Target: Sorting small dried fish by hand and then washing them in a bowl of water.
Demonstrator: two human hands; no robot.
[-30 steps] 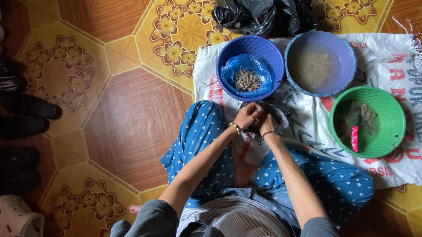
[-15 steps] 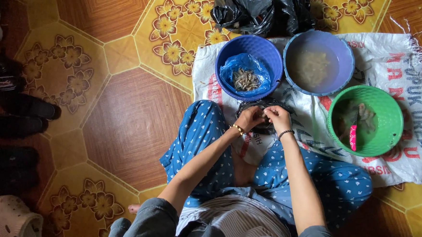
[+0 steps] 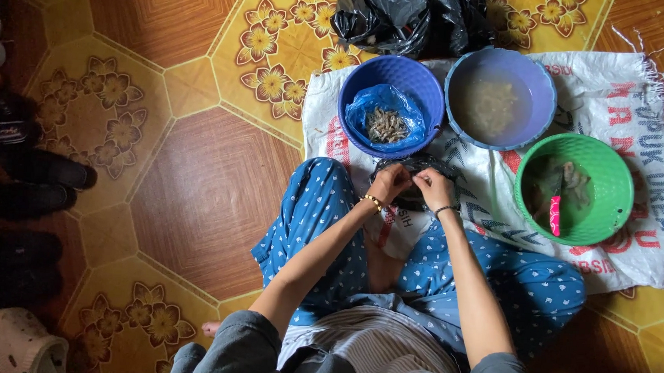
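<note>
Pinching a small dark item (image 3: 411,185), left hand (image 3: 390,183) and right hand (image 3: 432,189) are pressed together; it could be dropped onto the woven sack (image 3: 632,248).

Three bowls (image 3: 391,106) on a sack (image 3: 631,255), bag (image 3: 413,17) behind, shoes (image 3: 22,170) left (well apart)

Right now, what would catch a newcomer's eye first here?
Three bright bowls on a white woven sack: a blue bowl holding small fish in a blue bag, a lilac bowl of cloudy water, a green bowl to the right. Below them, left hand and right hand meet over a dark bag.
</note>
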